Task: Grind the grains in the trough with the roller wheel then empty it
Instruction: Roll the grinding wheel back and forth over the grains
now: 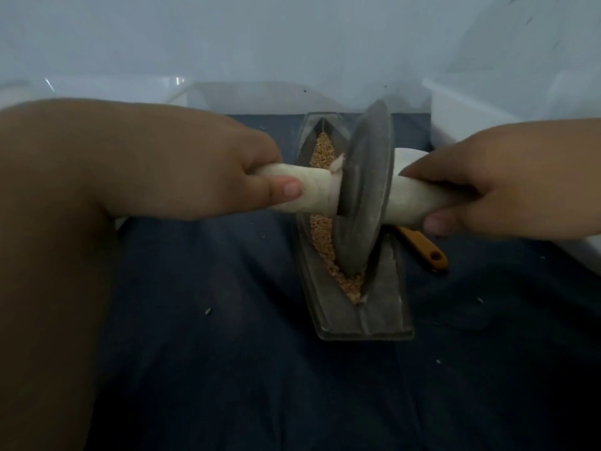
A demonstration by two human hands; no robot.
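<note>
Starting nearest the camera, a dark blue cloth (227, 369) covers the work surface; what lies beneath it cannot be told. A few stray specks (208, 310) lie on it, probably spilled grain.

On the cloth sits the long grey boat-shaped metal trough (364, 323), running lengthwise away from the person so that the wheel's travel lines up with a push-pull arm stroke. Its V-shaped channel holds the tan grains (320, 242), which look largely whole. Grinding therefore appears to be at an early or middle stage, with emptying not yet due.

The grey metal roller wheel (364, 190) stands on edge in the channel, tilted slightly, its rim down among the grains towards the near end. A white cloth-wrapped axle (312, 190) passes through its hub. The left hand (208, 170) and right hand (507, 177) each wrap their fingers round one end of it, thumbs underneath. One hand either side balances the load and keeps the wheel from tipping.

Beyond the right hand, an orange-handled tool (426, 249) lies on the cloth beside the trough, possibly for clearing the channel. A white container (455, 102) stands farther back.
</note>
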